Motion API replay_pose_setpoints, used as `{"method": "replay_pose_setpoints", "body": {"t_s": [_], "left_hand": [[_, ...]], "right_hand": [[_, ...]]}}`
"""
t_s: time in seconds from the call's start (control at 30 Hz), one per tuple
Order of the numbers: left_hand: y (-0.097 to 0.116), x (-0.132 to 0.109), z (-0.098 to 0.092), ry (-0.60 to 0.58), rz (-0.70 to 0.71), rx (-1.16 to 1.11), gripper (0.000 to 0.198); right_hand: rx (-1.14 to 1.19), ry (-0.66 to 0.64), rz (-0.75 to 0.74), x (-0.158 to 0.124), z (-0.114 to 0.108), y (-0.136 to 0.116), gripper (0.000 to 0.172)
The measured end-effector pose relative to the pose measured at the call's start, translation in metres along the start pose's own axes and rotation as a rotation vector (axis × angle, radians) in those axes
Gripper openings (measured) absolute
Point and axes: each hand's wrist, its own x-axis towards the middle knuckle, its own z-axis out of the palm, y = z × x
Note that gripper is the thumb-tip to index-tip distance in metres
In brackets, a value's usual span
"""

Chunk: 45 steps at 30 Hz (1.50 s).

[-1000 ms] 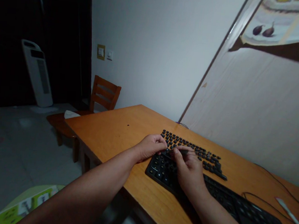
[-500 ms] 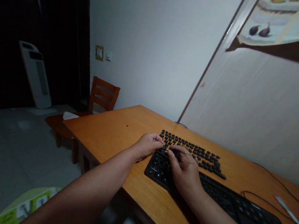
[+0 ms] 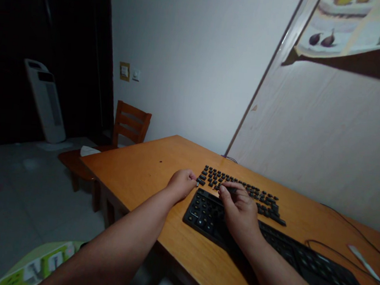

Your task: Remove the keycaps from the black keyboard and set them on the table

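Observation:
My left hand is closed, thumb and fingertips pinching a small keycap just beyond the keyboard's far left corner. The black keyboard lies along the table's near side, and bare sockets show at its left end. Above it, my right hand is closed round a small dark tool, whose exact kind is mostly hidden by the fingers. Loose black keycaps lie in rows on the table behind the keyboard, partly covered by my right hand.
The wooden table meets the wall at the back. A black cable and a thin white strip lie at the right. A wooden chair stands beyond the left edge; a green-topped stool is below, near my left forearm.
My hands have moved apart: the left has drawn back leftward from the keyboard with the keycap, and the right has shifted slightly right with the dark tool. More keycap rows and keyboard show between them.

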Motion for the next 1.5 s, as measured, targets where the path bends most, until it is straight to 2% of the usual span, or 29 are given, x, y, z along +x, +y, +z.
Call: {"method": "replay_pose_setpoints", "body": {"t_s": [0.33, 0.53, 0.7, 0.9, 1.3, 1.5], "left_hand": [[-0.002, 0.004, 0.001, -0.037, 0.084, 0.247, 0.019], [-0.003, 0.003, 0.0, -0.042, 0.072, 0.192, 0.023], [0.0, -0.003, -0.004, -0.074, 0.167, 0.201, 0.029], [0.006, -0.006, -0.008, -0.095, 0.185, 0.26, 0.026], [0.01, -0.007, -0.006, -0.045, 0.199, 0.367, 0.022], [0.009, -0.007, -0.006, -0.027, 0.186, 0.343, 0.023]], "right_hand": [[0.054, 0.013, 0.024, 0.0, 0.002, 0.001, 0.025], [0.108, 0.007, 0.082, 0.002, 0.001, 0.0, 0.025], [0.166, -0.001, 0.127, 0.001, 0.003, 0.001, 0.028], [0.173, 0.005, 0.157, 0.0, 0.003, 0.003, 0.029], [0.198, -0.01, 0.165, 0.0, 0.003, 0.004, 0.028], [0.201, 0.006, 0.174, -0.001, 0.004, 0.006, 0.029]]}}
